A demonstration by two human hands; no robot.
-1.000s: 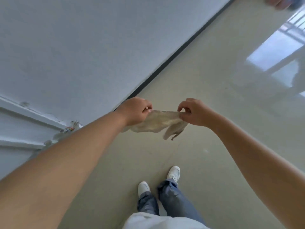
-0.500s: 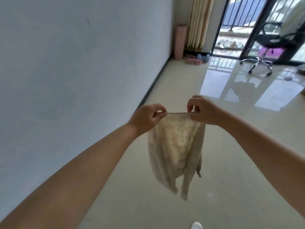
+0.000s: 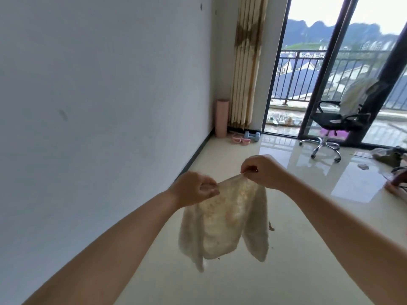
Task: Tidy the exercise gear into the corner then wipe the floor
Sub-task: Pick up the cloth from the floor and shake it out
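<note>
Cream speckled cloth (image 3: 222, 219); pink rolled mat (image 3: 221, 117) far in the corner; pale blue dumbbell (image 3: 252, 136); black office chair (image 3: 337, 122)

A person's left hand (image 3: 193, 190) and right hand (image 3: 264, 171) pinch the top edge of a pale, worn cloth (image 3: 224, 221), which hangs open above a glossy cream floor (image 3: 297, 249). In the far corner, a rolled pink mat (image 3: 222, 117) stands upright against the white wall (image 3: 99, 95), beside a drawn curtain (image 3: 246, 62); pink items too small to identify (image 3: 240, 139) and a light blue dumbbell (image 3: 252, 135) lie on the floor just beside it. A black office chair (image 3: 334, 122) stands by the glass balcony door (image 3: 330, 73).
</note>
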